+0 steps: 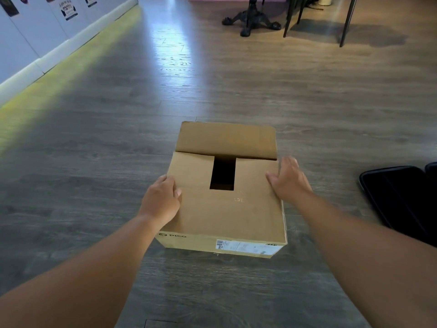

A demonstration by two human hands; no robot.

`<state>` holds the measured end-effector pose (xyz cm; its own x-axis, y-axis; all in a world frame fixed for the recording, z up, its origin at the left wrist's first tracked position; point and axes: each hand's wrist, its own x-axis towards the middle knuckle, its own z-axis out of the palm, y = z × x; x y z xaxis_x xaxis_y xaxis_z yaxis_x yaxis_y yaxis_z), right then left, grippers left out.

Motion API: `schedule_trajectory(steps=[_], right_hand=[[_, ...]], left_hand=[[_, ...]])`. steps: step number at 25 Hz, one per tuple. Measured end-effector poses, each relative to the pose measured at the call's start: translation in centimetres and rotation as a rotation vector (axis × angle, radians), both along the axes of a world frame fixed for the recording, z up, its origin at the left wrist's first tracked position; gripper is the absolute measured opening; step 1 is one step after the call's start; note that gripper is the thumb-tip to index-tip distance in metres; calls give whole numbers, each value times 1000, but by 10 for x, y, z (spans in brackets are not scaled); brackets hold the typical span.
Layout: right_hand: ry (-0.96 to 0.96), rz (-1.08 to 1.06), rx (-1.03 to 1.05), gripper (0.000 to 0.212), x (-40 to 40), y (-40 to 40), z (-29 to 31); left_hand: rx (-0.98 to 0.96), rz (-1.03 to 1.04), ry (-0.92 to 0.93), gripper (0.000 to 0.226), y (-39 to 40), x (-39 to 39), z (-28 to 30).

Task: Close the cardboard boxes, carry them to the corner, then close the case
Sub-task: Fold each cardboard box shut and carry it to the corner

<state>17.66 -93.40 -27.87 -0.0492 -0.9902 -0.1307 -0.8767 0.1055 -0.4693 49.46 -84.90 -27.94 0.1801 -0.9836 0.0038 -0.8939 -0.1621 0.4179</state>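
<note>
— What's nearest you, standing there?

— Two bare forearms reaching down over a grey wood-grain plank floor (94, 138), matte close by, glossy further off where light streaks across it.

— And the box?

— A plain brown cardboard box (227, 209) sits on the floor between the hands, roughly square, a bit longer running away from the person. Its labelled side, with a white barcode sticker (248, 247) and small printed logo, faces the person. The near flap lies flat, two side flaps are folded in leaving a dark rectangular gap (222, 174), and the far flap (227, 139) stands tilted up.

— The hands?

— The left hand (162, 201) grips the box's left edge, thumb on top, fingers curled down the side out of sight. The right hand (289, 179) rests on the right top edge, fingers loosely together and bent over it, thumb stretched across the cardboard.

— Anything else?

— A black case (399, 197) with rounded corners lies on the floor to the right, near the box but apart. Along the left runs a white wall (35, 43) with posters. Far off stand a black clawed table base (251, 21) and thin dark chair legs (346, 22).
</note>
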Motion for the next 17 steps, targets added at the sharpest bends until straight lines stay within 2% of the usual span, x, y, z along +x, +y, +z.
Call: schedule_trajectory(steps=[4, 8, 11, 14, 17], right_hand=[[-158, -118, 23, 38, 1, -17, -2], [-137, -148, -23, 50, 3, -13, -6], [-246, -163, -39, 47, -5, -12, 1], [-348, -179, -48, 61, -7, -9, 4], [-376, -223, -35, 61, -8, -6, 4]], left_hand=[[7, -44, -26, 18, -7, -1, 6], [50, -13, 2, 13, -10, -7, 11], [40, 26, 33, 20, -12, -11, 13], [52, 19, 38, 14, -12, -13, 14], [78, 6, 46, 15, -12, -12, 18]])
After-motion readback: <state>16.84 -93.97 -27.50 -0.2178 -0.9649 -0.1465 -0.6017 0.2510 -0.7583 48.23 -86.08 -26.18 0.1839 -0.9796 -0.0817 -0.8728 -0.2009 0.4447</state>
